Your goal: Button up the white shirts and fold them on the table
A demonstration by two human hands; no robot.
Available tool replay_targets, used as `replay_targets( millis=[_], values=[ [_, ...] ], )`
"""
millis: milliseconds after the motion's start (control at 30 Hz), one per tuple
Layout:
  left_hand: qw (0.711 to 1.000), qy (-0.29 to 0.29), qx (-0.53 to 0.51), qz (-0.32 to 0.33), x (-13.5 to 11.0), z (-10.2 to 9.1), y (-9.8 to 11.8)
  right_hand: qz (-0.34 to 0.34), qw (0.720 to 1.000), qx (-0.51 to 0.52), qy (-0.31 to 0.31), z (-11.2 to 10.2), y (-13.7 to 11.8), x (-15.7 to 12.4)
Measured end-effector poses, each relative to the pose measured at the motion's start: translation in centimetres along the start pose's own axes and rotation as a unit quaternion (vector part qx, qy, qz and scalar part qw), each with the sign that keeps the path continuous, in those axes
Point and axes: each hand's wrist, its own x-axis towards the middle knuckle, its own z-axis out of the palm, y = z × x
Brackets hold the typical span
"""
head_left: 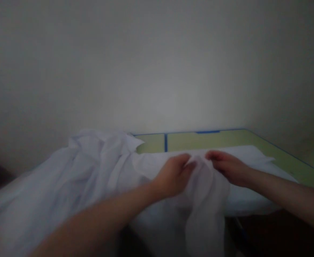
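Note:
A white cloth (209, 207) hangs from between my two hands in the middle of the view, its lower part falling past the near edge of the table. My left hand (174, 173) pinches the cloth's upper edge with thumb and fingers. Just to the right, my right hand (226, 166) has its fingers closed on the same edge, a short gap from the left. The picture is dim and blurred, so the kind of cloth and its seams cannot be made out.
A large heap of crumpled white fabric (92, 171) lies to the left. Folded white fabric (253, 192) lies flat beneath and to the right of my hands. Behind it stretches a pale green tabletop (189, 141) with blue edging, against a plain grey wall (157, 64).

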Motion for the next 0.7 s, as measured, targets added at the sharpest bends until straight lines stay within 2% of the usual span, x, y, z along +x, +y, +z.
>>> replay_targets(
  millis=[67, 133, 233, 300, 400, 500, 567, 700],
  values=[
    [1.000, -0.006, 0.023, -0.014, 2.4, -0.6, -0.3, -0.006, 0.995, -0.075, 0.066, 0.0, 0.8, 0.4],
    [0.999, -0.031, 0.025, -0.029, 4.6, -1.0, -0.6, -0.065, 0.981, -0.133, 0.129, 0.6, 1.2, 0.4],
    [0.995, -0.062, 0.006, -0.075, 6.8, -1.5, -0.9, -0.165, 0.958, -0.196, 0.131, 2.4, 0.9, -0.1],
    [0.993, -0.072, -0.011, -0.097, 7.5, -1.9, -1.1, -0.202, 0.930, -0.275, 0.135, 3.4, 0.7, -0.3],
    [0.990, -0.076, -0.033, -0.112, 7.5, -2.7, -1.4, -0.222, 0.870, -0.401, 0.184, 2.8, 1.1, -0.1],
    [0.986, -0.099, -0.042, -0.127, 7.0, -3.5, -1.7, -0.208, 0.812, -0.497, 0.225, 0.3, 1.4, 0.2],
    [0.981, -0.130, -0.043, -0.134, 6.7, -3.7, -1.7, -0.192, 0.761, -0.572, 0.240, -1.5, 1.5, 0.0],
    [0.974, -0.169, -0.035, -0.145, 6.2, -4.0, -1.8, -0.129, 0.659, -0.715, 0.194, -4.1, 1.2, -1.8]
  ],
)
